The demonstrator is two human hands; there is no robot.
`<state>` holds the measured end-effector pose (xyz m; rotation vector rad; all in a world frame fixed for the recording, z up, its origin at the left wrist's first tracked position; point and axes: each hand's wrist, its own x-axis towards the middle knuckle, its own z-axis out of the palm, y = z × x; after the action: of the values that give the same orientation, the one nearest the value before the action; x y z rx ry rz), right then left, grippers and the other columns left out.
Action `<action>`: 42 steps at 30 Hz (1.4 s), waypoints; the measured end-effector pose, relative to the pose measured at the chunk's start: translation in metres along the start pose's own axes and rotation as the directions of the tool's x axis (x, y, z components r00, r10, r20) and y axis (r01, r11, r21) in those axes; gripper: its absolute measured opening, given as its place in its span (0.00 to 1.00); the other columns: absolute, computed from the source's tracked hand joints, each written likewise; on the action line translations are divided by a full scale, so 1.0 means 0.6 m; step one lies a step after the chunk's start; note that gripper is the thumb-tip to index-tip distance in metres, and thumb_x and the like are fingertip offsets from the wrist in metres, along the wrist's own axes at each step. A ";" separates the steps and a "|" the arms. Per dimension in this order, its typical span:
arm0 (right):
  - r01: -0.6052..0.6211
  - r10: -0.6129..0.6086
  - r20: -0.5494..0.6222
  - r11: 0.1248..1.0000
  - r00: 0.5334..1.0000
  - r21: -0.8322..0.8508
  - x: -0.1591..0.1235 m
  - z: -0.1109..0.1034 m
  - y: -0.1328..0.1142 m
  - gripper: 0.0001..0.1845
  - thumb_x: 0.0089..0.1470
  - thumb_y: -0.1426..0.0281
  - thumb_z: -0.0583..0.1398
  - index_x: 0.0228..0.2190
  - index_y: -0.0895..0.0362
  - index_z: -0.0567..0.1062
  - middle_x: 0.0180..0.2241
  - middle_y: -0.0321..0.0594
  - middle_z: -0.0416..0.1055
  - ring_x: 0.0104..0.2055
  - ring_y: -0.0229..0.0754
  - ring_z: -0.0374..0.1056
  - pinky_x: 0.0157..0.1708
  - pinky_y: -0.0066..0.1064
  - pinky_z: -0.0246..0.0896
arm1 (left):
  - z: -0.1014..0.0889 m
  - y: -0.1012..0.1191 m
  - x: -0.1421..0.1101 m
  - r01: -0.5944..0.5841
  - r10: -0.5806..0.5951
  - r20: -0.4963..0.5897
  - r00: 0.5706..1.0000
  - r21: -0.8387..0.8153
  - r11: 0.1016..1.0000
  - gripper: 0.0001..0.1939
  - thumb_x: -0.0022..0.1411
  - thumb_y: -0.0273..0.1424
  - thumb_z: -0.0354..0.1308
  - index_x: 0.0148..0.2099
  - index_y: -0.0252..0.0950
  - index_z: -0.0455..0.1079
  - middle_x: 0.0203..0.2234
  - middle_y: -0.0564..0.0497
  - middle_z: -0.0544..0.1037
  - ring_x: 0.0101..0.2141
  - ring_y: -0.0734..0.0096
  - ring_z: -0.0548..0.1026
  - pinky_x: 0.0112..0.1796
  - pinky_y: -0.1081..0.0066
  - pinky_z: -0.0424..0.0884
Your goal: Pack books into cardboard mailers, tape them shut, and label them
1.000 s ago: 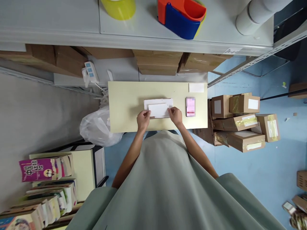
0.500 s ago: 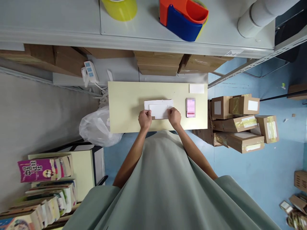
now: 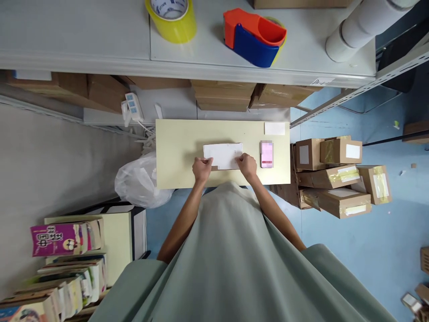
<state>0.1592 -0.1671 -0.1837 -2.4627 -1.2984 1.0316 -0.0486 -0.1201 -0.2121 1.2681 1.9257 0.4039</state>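
Observation:
A flat white paper packet [image 3: 223, 154] lies on the pale yellow table [image 3: 177, 152], with a brown edge showing under its near left corner. My left hand [image 3: 201, 169] pinches the packet's near left corner with curled fingers. My right hand [image 3: 248, 164] grips its near right corner, fingers closed on the edge. Both hands sit at the table's near side, just in front of my grey-green top.
A phone [image 3: 267, 154] with a pink screen lies right of the packet, a white label [image 3: 274, 128] beyond it. On the shelf above stand a yellow tape roll [image 3: 171, 15] and an orange-blue tape dispenser [image 3: 254, 33]. Taped cardboard boxes [image 3: 335, 174] are stacked right; a plastic bag [image 3: 140, 183] left.
Both hands drew slightly closer to the packet's near corners and the smaller white sheet now lies squarer on the packet. The camera tilted a little, showing more of the shelf.

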 end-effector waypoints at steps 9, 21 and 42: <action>0.582 -0.584 0.081 0.766 0.807 -0.272 -0.023 0.063 -0.019 0.40 0.71 0.65 0.47 0.77 0.68 0.47 0.79 0.54 0.46 0.83 0.57 0.33 0.79 0.56 0.36 | 0.058 0.044 -0.061 -0.610 0.589 0.226 0.776 0.030 0.792 0.32 0.77 0.38 0.45 0.77 0.31 0.57 0.77 0.37 0.58 0.77 0.53 0.52 0.75 0.52 0.49; 0.604 -0.594 0.132 0.741 0.793 -0.292 -0.021 0.043 0.047 0.51 0.71 0.50 0.52 0.77 0.72 0.42 0.80 0.57 0.33 0.83 0.57 0.30 0.80 0.54 0.31 | 0.010 -0.047 -0.022 -0.782 0.659 0.428 0.618 0.252 0.570 0.49 0.77 0.47 0.48 0.82 0.22 0.31 0.80 0.29 0.36 0.79 0.47 0.35 0.75 0.41 0.41; 0.712 -0.688 0.183 0.671 0.702 -0.207 0.011 0.037 0.027 0.45 0.76 0.52 0.46 0.78 0.70 0.45 0.80 0.55 0.36 0.83 0.54 0.32 0.81 0.51 0.32 | 0.019 -0.050 -0.028 -0.724 0.588 0.421 0.690 0.405 0.559 0.52 0.74 0.42 0.53 0.82 0.22 0.26 0.79 0.26 0.34 0.78 0.42 0.32 0.74 0.36 0.44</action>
<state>0.1578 -0.1750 -0.2108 -1.7413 -2.2824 0.7843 -0.0554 -0.1503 -0.2310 2.3362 1.3034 0.0317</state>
